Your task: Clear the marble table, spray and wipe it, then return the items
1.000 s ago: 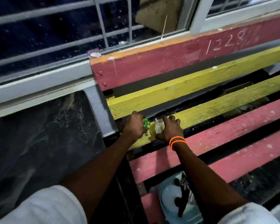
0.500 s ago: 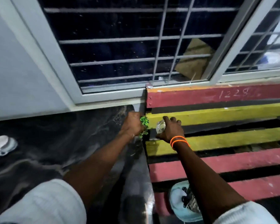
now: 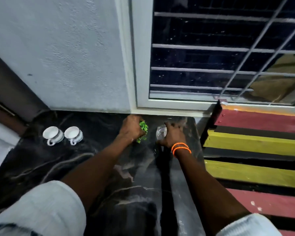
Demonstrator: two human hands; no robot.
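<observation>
Well to the left of both grips, two white cups (image 3: 53, 135) (image 3: 74, 134) are seen standing side by side on the dark marble table (image 3: 41, 167), touching or nearly so, with their handles turned toward the person. Nearer the middle, a small green plant (image 3: 143, 130) is clutched by the left hand (image 3: 131, 129), whose fingers are curled round it near the wall at the back of the table; whether the plant's base is already resting on the marble cannot be told. Just to the right of that grip, a clear glass (image 3: 161, 132) is clasped from above by the right hand (image 3: 173, 135), orange bands (image 3: 180, 149) being worn at the wrist. The items appear to be in the course of being returned. The glass could be knocked over if it is released before its base is flat on the marble, and its closeness to the table's right edge, beyond which the painted bench slats (image 3: 254, 143) lie, would make a fall likely. The two held items are close together, so a clash between them could be caused by a hasty release.
</observation>
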